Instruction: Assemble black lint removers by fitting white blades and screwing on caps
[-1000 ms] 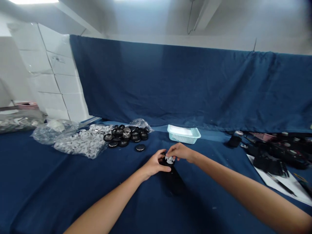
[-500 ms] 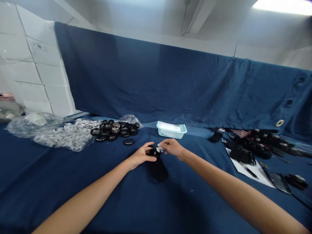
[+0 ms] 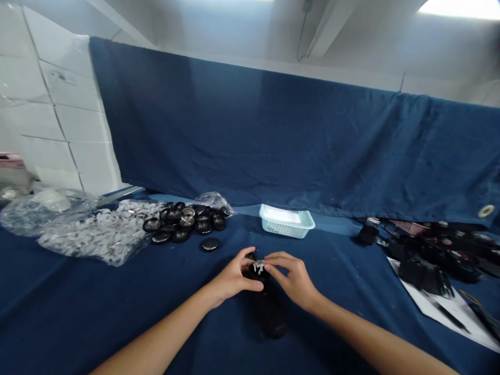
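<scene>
Both hands together at mid-desk, one on either side of the same small assembly. My left hand (image 3: pixel 235 277) is curled about a round black cup (image 3: pixel 255 276) from its left: thumb along the near side, fingers round the far side, so that grip is clamped on the rim. My right hand (image 3: pixel 294 279) comes in from the right, thumb and fingertips closed together on the edge of a white toothed plastic piece (image 3: pixel 258 267).

Key relation: the white piece lies immediately left of my right fingertips and within the ring of the cup as I look down on it. Teeth point roughly toward me. Whether it is seated in the cup or held just above it, cannot tell; the overlap hides the contact. Right hand is the nearer to the white piece, left to the cup.

A long black body (image 3: pixel 270 315) lies below the cup on the near side. Long axis runs from the cup toward me, slanting slightly right, passing between my forearms. Too dark to tell whether the two are joined.

Round about, on the blue-clothed desk (image 3: pixel 339 276): one loose black disc (image 3: pixel 210 244) beyond my left hand and to its left, a heap of black discs (image 3: pixel 187 221) farther left, turquoise basket (image 3: pixel 287 229) beyond my right hand.
</scene>
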Available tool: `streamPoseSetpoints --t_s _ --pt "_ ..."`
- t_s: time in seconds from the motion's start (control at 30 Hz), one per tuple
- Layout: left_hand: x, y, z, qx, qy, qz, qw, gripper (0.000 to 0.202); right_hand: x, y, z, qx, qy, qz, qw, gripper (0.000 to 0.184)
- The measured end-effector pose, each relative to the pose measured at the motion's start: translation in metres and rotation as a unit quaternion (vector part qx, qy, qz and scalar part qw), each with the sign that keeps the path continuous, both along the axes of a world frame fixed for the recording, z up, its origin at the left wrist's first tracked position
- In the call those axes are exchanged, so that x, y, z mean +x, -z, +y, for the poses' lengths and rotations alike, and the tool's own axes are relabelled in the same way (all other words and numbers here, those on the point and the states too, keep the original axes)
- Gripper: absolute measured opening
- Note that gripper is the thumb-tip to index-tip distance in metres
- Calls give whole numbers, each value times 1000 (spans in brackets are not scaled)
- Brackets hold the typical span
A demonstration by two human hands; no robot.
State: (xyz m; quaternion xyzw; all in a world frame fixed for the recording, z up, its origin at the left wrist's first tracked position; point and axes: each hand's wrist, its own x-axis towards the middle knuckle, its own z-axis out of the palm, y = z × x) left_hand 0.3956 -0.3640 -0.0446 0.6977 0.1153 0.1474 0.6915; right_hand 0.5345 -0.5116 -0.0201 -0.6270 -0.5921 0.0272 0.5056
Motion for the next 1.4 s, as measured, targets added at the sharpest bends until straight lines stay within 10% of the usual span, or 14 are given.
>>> streamPoseSetpoints --t_s 0.73,1.4 --pt "1 0 0 3 4 20 1000 99 10 27 2 41 -27 -36 998 25" --pt "-2 3 -2 34 7 -2 999 101 2 4 -4 -18 -78 -176 981 19"
